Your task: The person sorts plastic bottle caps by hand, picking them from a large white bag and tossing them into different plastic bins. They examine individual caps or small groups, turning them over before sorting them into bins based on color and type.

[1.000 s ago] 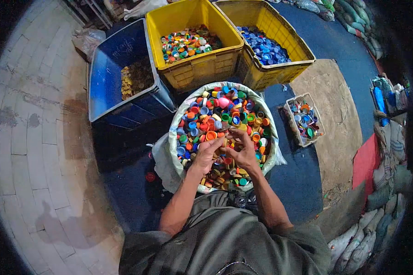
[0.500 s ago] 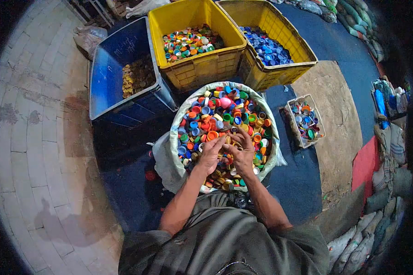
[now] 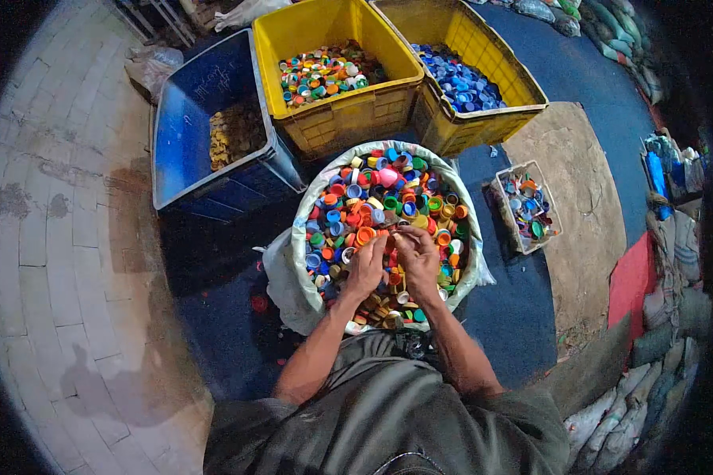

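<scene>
I had left hand (image 3: 364, 273) beside right hand (image 3: 421, 269) over bottle caps (image 3: 421, 204), fingers bunched; couldn't tell if pinching anything. Blue bin (image 3: 176, 146) sat far left.

caps (image 3: 372, 190) in sack (image 3: 298, 249) | three bins (image 3: 348, 123) beyond sack | crate (image 3: 507, 214) right of sack | paving (image 3: 79, 269) far left

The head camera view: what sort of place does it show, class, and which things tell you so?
Probably a sorting or recycling workplace: a big sack is heaped with mixed-colour caps, the right-hand yellow bin holds mostly blue caps, and bags lie along the picture's right side.
</scene>
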Available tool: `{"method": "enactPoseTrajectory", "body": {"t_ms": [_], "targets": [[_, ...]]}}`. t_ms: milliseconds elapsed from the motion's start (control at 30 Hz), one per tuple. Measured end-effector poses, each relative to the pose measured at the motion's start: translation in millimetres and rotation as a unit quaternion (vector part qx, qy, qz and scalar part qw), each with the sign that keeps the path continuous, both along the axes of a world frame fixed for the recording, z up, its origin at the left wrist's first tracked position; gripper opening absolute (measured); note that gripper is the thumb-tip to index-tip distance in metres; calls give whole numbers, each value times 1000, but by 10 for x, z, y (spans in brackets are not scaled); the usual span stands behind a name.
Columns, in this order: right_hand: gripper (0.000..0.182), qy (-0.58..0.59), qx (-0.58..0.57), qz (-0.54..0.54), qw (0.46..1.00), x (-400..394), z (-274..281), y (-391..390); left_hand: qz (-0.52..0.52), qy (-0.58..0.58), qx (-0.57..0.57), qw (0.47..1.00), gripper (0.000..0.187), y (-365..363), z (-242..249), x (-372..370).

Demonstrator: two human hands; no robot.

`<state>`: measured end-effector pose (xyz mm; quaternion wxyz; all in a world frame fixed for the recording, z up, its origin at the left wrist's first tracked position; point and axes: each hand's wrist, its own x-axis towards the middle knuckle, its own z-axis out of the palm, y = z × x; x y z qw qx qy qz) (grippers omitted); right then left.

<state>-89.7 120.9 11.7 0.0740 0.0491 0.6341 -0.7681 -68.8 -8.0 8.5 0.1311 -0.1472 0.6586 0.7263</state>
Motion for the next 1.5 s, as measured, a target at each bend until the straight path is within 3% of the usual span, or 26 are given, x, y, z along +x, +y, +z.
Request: {"method": "enactPoseTrajectory", "body": {"t_ms": [33,133,200,267,300,433,533,700,800,833,967,1000,1067,1100,1133,1167,1200,1233,1267,1300,1333,1433,1500], "targets": [[24,-26,-64,-18,997,-23,30,68,1,-4,23,1000,48,10,-7,16],[36,-40,-184,-74,979,-196,7,175,31,-37,93,995,44,78,23,41],[42,-79,-246,-37,965,-243,-58,277,91,-82,146,982,44,137,106,-54],[41,-117,-313,-21,942,-245,157,331,53,-70,116,989,47,77,102,-102],[40,-142,-271,-22,952,-240,151,312,54,-92,163,981,47,42,125,-109],[40,-255,-394,-58,881,-177,214,263,67,-97,363,924,42,-107,105,-87],[40,-240,-461,-23,854,-129,8,258,107,-73,467,875,40,-144,215,-42],[36,-219,-462,18,859,-87,-60,173,159,-21,568,808,38,-281,90,28],[24,-275,-460,23,844,-99,-20,95,217,-12,574,790,39,-343,169,80],[17,-290,-387,-2,875,-96,70,27,230,-17,573,787,37,-386,152,87],[22,-293,-380,31,877,-143,8,-193,312,-26,541,781,25,-655,138,126],[21,-306,-366,22,879,-192,91,-318,370,-43,503,780,25,-706,323,84],[19,-334,-338,3,880,-311,273,-637,372,8,531,762,33,-1050,76,2],[17,-308,-346,11,886,-413,303,-818,414,-44,504,757,36,-1238,191,-114],[14,-282,-349,59,892,-588,295,-1008,394,-5,517,760,42,-1477,156,-241],[14,-254,-351,105,895,-789,326,-1213,449,-10,491,747,50,-1639,483,-392],[16,-166,-364,161,902,-957,503,-1454,418,82,472,772,50,-1795,773,-488],[11,-229,-421,128,868,-1001,1082,-1599,424,92,486,759,52,-2128,717,-659],[16,-162,-653,391,629,-1458,524,-1801,412,199,430,778,67,-2020,1208,-700],[7,-198,-597,302,716,-1425,840,-1899,352,266,419,793,79,-2099,1349,-741],[15,-230,-529,207,790,-1338,1195,-1962,291,329,406,802,92,-2184,1426,-748],[9,-220,-454,146,851,-1281,1235,-1852,335,202,483,783,102,-2338,1348,-676],[12,-191,-423,128,877,-1257,1006,-1655,363,177,453,795,103,-2261,1143,-545]]}}
